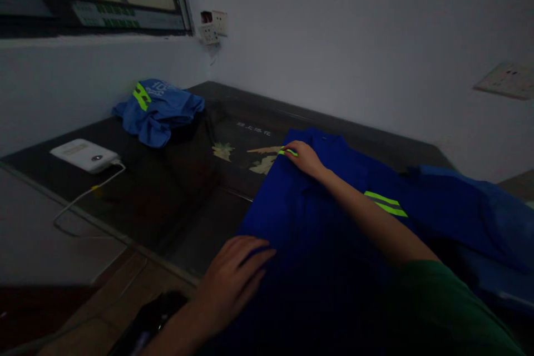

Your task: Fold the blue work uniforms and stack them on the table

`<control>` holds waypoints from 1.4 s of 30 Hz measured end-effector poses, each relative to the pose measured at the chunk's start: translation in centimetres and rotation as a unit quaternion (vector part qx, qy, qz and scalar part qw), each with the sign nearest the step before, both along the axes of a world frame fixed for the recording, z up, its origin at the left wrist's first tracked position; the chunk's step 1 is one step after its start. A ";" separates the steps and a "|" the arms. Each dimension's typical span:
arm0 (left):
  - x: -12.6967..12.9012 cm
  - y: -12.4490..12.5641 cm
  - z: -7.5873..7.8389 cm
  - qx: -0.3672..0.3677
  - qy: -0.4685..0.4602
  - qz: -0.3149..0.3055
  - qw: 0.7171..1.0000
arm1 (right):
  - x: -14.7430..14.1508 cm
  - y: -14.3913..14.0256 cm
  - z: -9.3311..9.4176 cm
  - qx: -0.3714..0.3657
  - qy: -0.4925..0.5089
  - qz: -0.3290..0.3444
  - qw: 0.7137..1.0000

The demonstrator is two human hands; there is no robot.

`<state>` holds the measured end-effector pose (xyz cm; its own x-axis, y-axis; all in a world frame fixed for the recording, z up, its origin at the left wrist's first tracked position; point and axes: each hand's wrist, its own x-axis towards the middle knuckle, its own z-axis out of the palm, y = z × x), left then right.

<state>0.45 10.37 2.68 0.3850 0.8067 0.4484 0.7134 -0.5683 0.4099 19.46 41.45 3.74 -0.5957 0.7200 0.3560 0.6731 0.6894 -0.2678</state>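
Note:
A dark blue work jacket [321,200] with yellow-green reflective strips lies spread over the near right part of the table, its collar toward the wall. My right hand [306,158] is closed on the jacket's left edge near the collar, the fingertips at a reflective strip. Lower down, my left hand [242,270] rests at the same edge of the cloth, with its fingers stretched out and slightly apart. The jacket's lower part is lost in deep shadow.
A crumpled lighter blue garment [162,108] sits at the back left of the dark table [187,217]. In front of it lies a white device [85,154] with a cable [75,200] running over the table edge. More blue clothing [500,217] is at the right. Wall sockets [213,26] are in the corner.

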 end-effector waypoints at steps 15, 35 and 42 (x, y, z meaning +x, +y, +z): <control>-3.6 -11.3 -13.5 -0.395 -0.455 0.163 0.781 | 3.5 -13.1 -3.4 0.033 -0.048 -0.125 0.990; -4.7 -15.1 -7.9 -0.469 -0.525 0.132 0.698 | 4.6 -11.0 -4.3 0.047 0.080 -0.178 0.980; -4.3 -13.9 -11.1 -0.472 -0.456 0.146 0.740 | 4.4 -11.0 -5.3 -0.006 -0.048 -0.148 0.988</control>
<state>-3.89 -3.56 -8.42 0.0165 0.9154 -0.4021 -0.0690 0.4023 0.9129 23.85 30.45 -1.57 -0.3898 0.8712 0.2984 0.8672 0.4563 -0.1995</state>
